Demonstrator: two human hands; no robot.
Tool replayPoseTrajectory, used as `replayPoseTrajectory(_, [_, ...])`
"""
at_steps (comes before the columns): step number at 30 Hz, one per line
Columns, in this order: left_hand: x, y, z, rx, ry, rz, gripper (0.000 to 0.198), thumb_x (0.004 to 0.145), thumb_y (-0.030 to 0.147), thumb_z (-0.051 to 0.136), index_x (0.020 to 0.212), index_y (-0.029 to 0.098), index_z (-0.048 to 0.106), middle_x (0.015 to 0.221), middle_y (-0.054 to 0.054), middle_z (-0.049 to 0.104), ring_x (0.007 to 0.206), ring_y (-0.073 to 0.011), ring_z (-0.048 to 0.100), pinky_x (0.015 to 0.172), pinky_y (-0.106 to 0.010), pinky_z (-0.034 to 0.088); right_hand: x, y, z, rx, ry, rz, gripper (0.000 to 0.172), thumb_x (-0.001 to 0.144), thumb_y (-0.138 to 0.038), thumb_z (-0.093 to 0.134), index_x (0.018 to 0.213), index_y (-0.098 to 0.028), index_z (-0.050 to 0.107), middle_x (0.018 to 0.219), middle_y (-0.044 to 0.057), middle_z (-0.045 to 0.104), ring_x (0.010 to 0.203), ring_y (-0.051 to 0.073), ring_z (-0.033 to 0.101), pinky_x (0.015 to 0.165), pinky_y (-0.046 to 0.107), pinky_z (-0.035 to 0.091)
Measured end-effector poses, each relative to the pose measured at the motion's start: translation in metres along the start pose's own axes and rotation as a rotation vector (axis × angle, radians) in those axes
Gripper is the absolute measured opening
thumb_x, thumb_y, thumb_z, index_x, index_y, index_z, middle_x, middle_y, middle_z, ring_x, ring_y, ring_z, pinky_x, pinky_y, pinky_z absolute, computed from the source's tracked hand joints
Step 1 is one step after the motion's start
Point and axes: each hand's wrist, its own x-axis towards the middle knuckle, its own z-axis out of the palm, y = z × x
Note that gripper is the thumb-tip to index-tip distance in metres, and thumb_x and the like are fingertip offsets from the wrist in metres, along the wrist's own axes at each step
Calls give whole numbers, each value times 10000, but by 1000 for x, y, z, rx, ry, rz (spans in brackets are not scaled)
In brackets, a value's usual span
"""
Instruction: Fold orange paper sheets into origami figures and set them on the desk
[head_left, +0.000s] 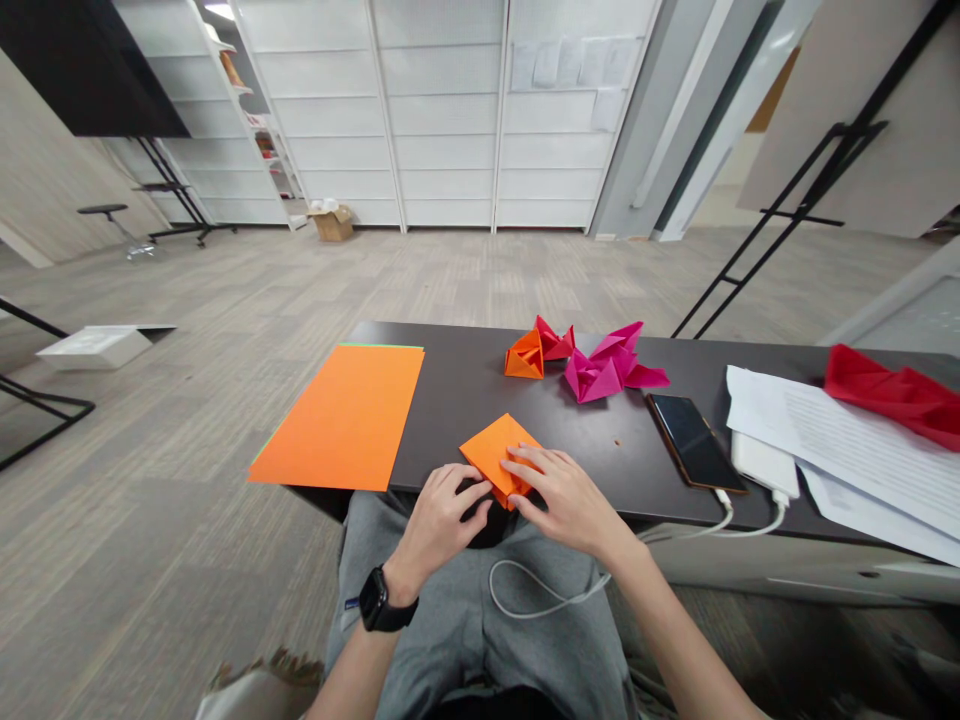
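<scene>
A folded piece of orange origami paper lies at the front edge of the dark desk, its near corner reaching the edge. My left hand, with a black watch on the wrist, grips its lower left side between thumb and fingers. My right hand rests on its right half, fingers over the top and thumb at the near edge. The folds under my right fingers are partly hidden. Behind it stand a small orange folded paper piece, a red one and a magenta one.
A stack of orange paper sheets lies at the desk's left end. To the right are a phone, a white power bank with cables, printed papers and a red cloth-like item. A white cable loops over my lap.
</scene>
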Motion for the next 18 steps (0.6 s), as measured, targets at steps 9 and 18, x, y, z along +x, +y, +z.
replayPoseTrajectory(9, [-1, -2, 2, 67, -43, 68, 235, 907, 171, 596, 1120, 234, 671, 1197, -72, 679, 1193, -253, 589, 985, -434, 509, 14, 2, 5, 1, 322, -29, 276, 1015, -209, 435, 1164, -184, 665, 1050, 105, 757, 938, 223, 711, 846, 383, 558])
replayPoseTrajectory(18, [29, 3, 2, 48, 226, -126, 308, 926, 221, 602, 1233, 200, 584, 1208, -123, 632, 1154, -258, 605, 1002, -455, 528, 48, 18, -1, 201, 332, -47, 308, 1018, -203, 375, 1161, -240, 645, 1110, 86, 686, 1047, 204, 661, 930, 375, 557])
